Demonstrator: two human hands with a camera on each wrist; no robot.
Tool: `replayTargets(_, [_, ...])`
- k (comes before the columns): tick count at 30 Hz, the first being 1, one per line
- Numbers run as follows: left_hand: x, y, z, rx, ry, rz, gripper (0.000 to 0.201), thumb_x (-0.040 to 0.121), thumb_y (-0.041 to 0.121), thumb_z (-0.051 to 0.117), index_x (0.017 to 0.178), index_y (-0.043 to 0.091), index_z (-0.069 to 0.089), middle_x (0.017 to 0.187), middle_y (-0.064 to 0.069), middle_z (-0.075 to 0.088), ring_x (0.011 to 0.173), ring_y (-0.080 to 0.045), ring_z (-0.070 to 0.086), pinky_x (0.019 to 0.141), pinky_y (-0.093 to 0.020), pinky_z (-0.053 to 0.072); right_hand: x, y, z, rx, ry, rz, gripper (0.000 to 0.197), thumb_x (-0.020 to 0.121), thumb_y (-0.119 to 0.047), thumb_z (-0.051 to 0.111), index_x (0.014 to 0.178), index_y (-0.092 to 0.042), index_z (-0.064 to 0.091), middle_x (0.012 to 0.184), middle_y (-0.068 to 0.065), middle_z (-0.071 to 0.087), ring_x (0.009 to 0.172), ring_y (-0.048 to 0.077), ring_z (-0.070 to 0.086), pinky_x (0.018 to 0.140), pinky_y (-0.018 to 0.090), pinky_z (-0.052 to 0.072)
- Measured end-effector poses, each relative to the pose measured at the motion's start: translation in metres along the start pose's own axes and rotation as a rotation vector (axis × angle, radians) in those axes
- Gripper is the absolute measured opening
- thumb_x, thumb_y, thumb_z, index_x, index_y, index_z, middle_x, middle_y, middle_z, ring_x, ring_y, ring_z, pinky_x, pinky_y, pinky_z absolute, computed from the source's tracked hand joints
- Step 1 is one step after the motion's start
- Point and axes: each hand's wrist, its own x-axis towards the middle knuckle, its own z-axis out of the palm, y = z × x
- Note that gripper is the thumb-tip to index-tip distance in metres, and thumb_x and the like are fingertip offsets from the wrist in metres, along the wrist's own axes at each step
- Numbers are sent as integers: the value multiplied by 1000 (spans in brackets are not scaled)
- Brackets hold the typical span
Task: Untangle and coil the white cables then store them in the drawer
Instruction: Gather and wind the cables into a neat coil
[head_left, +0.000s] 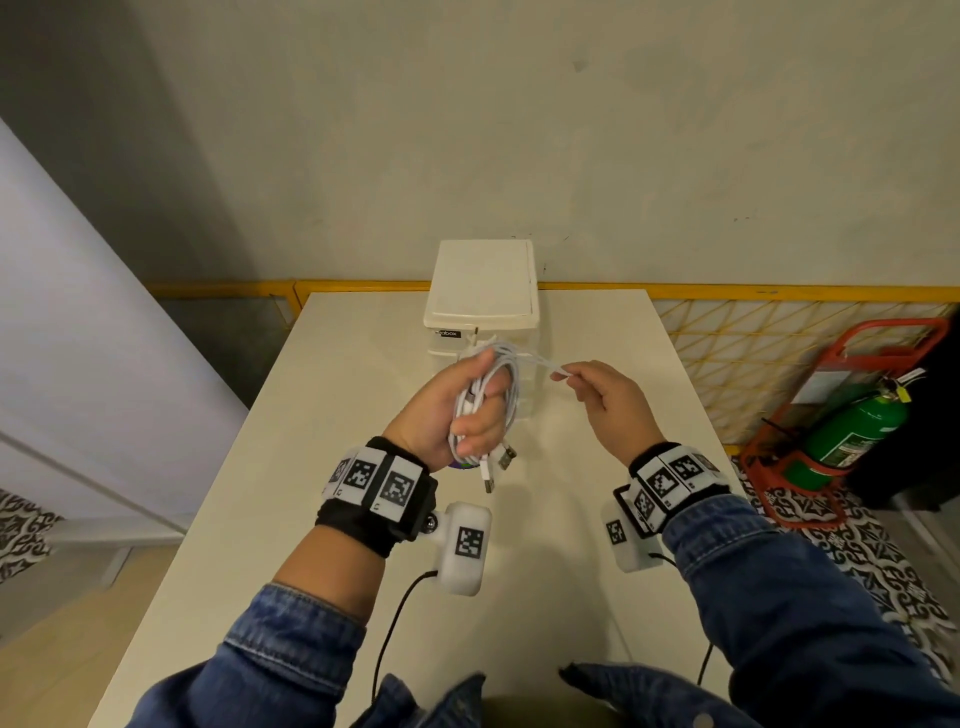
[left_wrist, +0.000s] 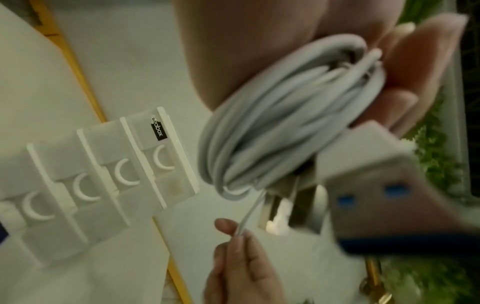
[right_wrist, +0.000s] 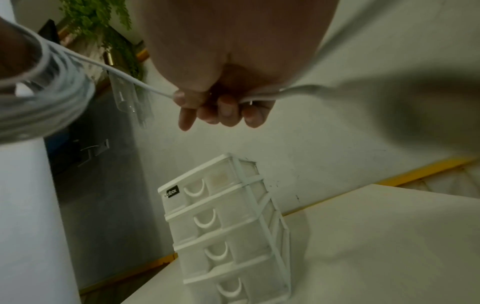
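Note:
My left hand (head_left: 467, 410) grips a coil of white cables (head_left: 501, 384) wound in loops over the fingers, held above the table. USB plugs (head_left: 498, 465) hang from the bottom of the coil. The left wrist view shows the coil (left_wrist: 285, 115) close up against the palm. A taut strand (head_left: 540, 362) runs from the coil's top to my right hand (head_left: 592, 387), which pinches it between thumb and fingers (right_wrist: 197, 102). Behind both hands stands the white drawer unit (head_left: 483, 291), its several drawers (right_wrist: 221, 226) all closed.
The white table (head_left: 322, 467) reaches a yellow-railed mesh fence (head_left: 753, 332) and a pale wall. A green fire extinguisher in a red stand (head_left: 852, 415) sits on the floor at the right. Camera cords trail below both wrists.

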Motion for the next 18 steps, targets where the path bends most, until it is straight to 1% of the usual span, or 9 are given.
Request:
replayTargets(3, [2, 5, 2, -76, -47, 47, 34, 89, 43, 54, 68, 16, 55, 36, 2, 26, 25, -9, 39, 33, -17, 25, -2, -1, 4, 38, -11, 40, 24, 96, -14, 43, 107, -17, 64, 102, -6, 65, 81, -13, 53, 79, 12, 39])
replayTargets(4, [2, 5, 3, -98, -52, 56, 34, 89, 42, 53, 68, 16, 55, 36, 2, 27, 25, -10, 37, 33, -17, 25, -3, -3, 6, 44, -18, 50, 24, 97, -16, 42, 107, -18, 64, 98, -11, 65, 80, -14, 53, 78, 11, 39])
replayTargets(5, [3, 6, 4, -128, -55, 75, 34, 90, 41, 52, 68, 15, 55, 36, 2, 27, 25, -11, 37, 33, -18, 25, -4, -6, 7, 44, -28, 63, 24, 97, -17, 41, 107, -19, 63, 89, -20, 62, 75, -14, 53, 74, 9, 38])
replayTargets(6, [3, 8, 5, -162, -56, 106, 34, 90, 40, 51, 68, 15, 55, 36, 2, 27, 25, -11, 39, 33, -18, 25, -6, -7, 9, 38, -42, 85, 24, 97, -19, 40, 107, -19, 62, 74, -24, 57, 68, -11, 53, 68, 10, 38])
replayTargets(8, [4, 14, 5, -211, -41, 173, 33, 90, 38, 52, 67, 15, 55, 35, 3, 29, 27, -9, 45, 33, -19, 25, -11, -5, 13, 29, -82, 134, 24, 98, -22, 39, 106, -18, 61, 57, -19, 48, 56, 1, 48, 61, 20, 37])
replayTargets(10, [5, 21, 5, -211, -7, 216, 32, 89, 37, 54, 65, 16, 55, 33, 4, 35, 27, -8, 46, 33, -20, 23, -17, -1, 18, 11, -125, 156, 24, 98, -22, 39, 105, -17, 60, 56, -14, 44, 53, 5, 45, 61, 26, 37])
replayTargets(13, [7, 24, 3, -176, 57, 231, 29, 85, 36, 60, 64, 17, 54, 34, 6, 46, 28, -9, 44, 34, -21, 23, -22, -1, 27, 1, -177, 183, 25, 98, -20, 36, 109, -17, 59, 58, -15, 42, 53, 2, 46, 60, 18, 34])
replayTargets(16, [8, 21, 3, -175, 112, 240, 28, 81, 36, 64, 63, 17, 54, 34, 6, 45, 28, -9, 43, 35, -20, 25, -24, -5, 30, -27, -250, 207, 30, 99, -19, 32, 119, -20, 54, 61, -15, 43, 53, 1, 42, 66, 22, 35])
replayTargets(18, [9, 20, 2, -178, 144, 257, 27, 80, 37, 65, 63, 18, 55, 34, 6, 44, 28, -9, 42, 36, -20, 27, -25, -6, 29, -89, -247, 225, 32, 99, -22, 33, 123, -22, 53, 61, -23, 40, 54, -4, 40, 67, 21, 32])
